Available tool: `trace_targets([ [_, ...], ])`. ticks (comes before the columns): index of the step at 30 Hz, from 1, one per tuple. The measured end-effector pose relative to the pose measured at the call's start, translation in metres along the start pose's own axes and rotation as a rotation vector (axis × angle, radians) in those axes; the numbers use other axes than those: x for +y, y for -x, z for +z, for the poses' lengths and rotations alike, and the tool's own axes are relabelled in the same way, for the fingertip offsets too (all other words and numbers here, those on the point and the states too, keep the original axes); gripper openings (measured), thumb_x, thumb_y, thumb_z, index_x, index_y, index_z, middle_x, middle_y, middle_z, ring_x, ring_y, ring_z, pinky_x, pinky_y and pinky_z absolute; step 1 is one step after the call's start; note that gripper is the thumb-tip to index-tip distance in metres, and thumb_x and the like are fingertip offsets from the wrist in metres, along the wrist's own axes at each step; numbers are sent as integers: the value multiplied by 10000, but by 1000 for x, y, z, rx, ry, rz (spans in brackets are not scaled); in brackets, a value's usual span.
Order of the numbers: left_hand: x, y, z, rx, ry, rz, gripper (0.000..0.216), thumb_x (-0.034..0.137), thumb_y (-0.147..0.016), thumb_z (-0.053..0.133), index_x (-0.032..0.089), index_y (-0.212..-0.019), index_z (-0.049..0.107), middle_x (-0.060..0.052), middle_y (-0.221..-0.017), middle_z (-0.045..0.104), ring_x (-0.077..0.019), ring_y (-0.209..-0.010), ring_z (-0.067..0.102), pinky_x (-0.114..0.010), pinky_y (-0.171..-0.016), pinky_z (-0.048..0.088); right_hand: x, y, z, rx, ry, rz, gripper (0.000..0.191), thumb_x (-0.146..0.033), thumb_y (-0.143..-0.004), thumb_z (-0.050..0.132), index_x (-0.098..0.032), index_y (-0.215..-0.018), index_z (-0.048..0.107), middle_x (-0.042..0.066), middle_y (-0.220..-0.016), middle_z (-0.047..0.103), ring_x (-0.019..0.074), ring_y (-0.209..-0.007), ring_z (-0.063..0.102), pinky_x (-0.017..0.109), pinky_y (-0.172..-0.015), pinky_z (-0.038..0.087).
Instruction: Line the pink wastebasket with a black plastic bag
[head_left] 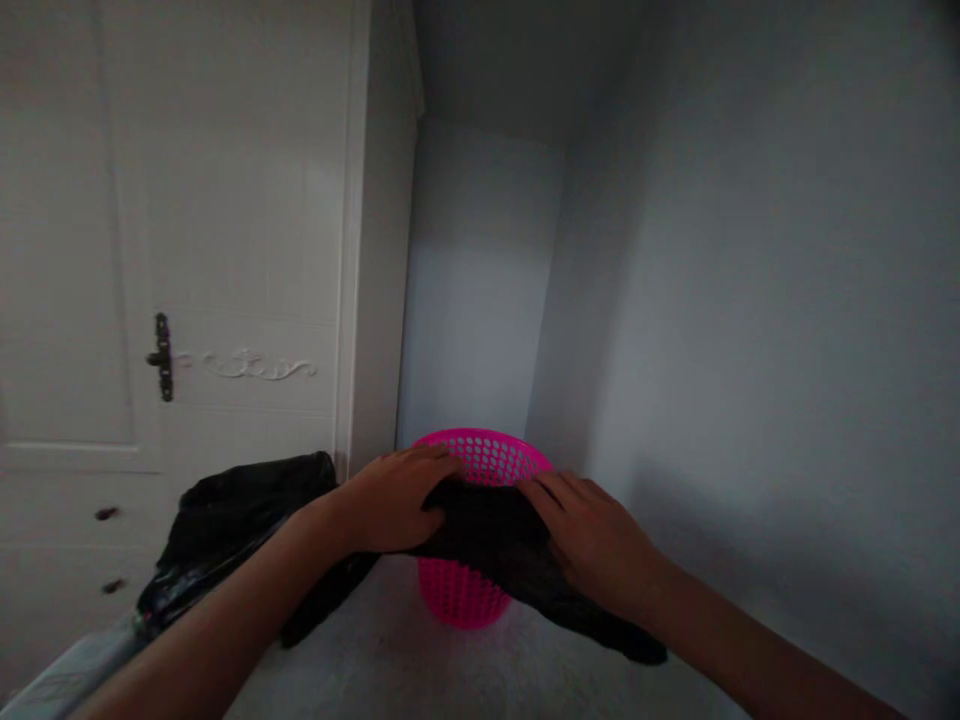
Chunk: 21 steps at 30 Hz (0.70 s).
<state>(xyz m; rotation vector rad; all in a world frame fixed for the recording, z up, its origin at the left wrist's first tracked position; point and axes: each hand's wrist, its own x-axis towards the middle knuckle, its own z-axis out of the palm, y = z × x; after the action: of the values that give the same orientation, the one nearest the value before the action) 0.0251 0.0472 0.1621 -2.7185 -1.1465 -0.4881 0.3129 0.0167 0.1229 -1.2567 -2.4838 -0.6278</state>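
A dark piece of black cloth (pixel 487 525), which looks like a garment, is stretched between my two hands. My left hand (pixel 397 497) grips its left part, with the fingers closed over the upper edge. The fingers of my right hand (pixel 589 535) are bent over the cloth's right part. Its ends hang down at both sides. Behind and below the cloth stands a pink plastic laundry basket (pixel 465 600) with a perforated wall. The cloth covers the middle of the basket, and its contents are mostly hidden.
At the left, a shiny black plastic bag (pixel 247 500) lies close to my left forearm. A white wardrobe (pixel 247 220) with a dark handle (pixel 163 357) and drawer knobs stands behind it. A pale wall (pixel 750 300) rises on the right. Pale floor (pixel 360 670) lies below.
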Motion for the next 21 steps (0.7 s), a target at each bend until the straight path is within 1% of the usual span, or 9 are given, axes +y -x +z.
trace_targets([
  [2,-9,0,-7,59,37,-31,408,72,-819,569,242,-1187,620,-87,-1229,697,-274,-1161,657,-418,-998,513,13,0,-6,-14,13,59,618,5,-860,495,-152,-1454,557,184,-1388,655,344,-1255,632,530,-1041,543],
  [5,-20,-2,-8,215,-23,-71,320,-4,-816,516,201,-1047,600,-90,-1100,675,-261,-1055,632,-401,-921,506,33,-2,-8,-67,-1,177,605,-28,-862,542,-154,-1454,549,175,-1376,653,344,-1270,620,512,-1069,527],
  [8,-30,-2,1,317,-209,27,229,2,-902,503,206,-849,593,-87,-1011,648,-262,-970,588,-402,-861,483,53,-4,0,-113,-12,311,571,-71,-862,575,-153,-1428,557,191,-1378,646,357,-1277,622,497,-1029,536],
  [10,-37,-1,9,284,-336,96,223,70,-965,530,204,-815,627,-92,-1000,656,-275,-962,592,-421,-858,479,67,-6,11,-117,-33,372,550,-91,-872,569,-152,-1419,559,203,-1368,649,357,-1256,642,477,-983,543],
  [11,-40,-1,13,249,-376,108,209,97,-981,538,201,-849,661,-101,-1018,665,-282,-973,605,-431,-868,484,75,-7,18,-107,-59,391,546,-89,-874,557,-156,-1416,561,203,-1363,654,348,-1240,657,465,-971,542],
  [13,-46,-2,21,190,-393,50,221,104,-995,511,188,-984,715,-125,-1074,677,-292,-1004,636,-446,-904,500,90,-11,34,-68,-163,399,548,-70,-863,537,-166,-1401,578,194,-1361,670,320,-1225,679,444,-996,529],
  [16,-57,-8,35,187,-192,-187,307,147,-1007,458,154,-1175,715,-158,-1138,680,-313,-1053,671,-473,-963,519,107,-22,61,22,-498,408,607,-17,-783,531,-164,-1364,627,166,-1365,709,282,-1285,674,429,-1109,490],
  [18,-65,-14,47,228,82,-331,320,268,-1006,497,156,-1209,717,-167,-1166,696,-336,-1113,680,-505,-1042,500,112,-30,77,86,-760,450,654,0,-707,534,-175,-1320,679,134,-1347,744,268,-1309,671,433,-1161,468],
  [21,-79,-25,68,264,393,-421,378,408,-939,591,162,-1184,742,-176,-1225,742,-347,-1217,680,-482,-1145,460,105,-41,93,144,-1015,485,619,-30,-664,530,-202,-1212,762,88,-1293,786,259,-1244,710,448,-1161,479],
])
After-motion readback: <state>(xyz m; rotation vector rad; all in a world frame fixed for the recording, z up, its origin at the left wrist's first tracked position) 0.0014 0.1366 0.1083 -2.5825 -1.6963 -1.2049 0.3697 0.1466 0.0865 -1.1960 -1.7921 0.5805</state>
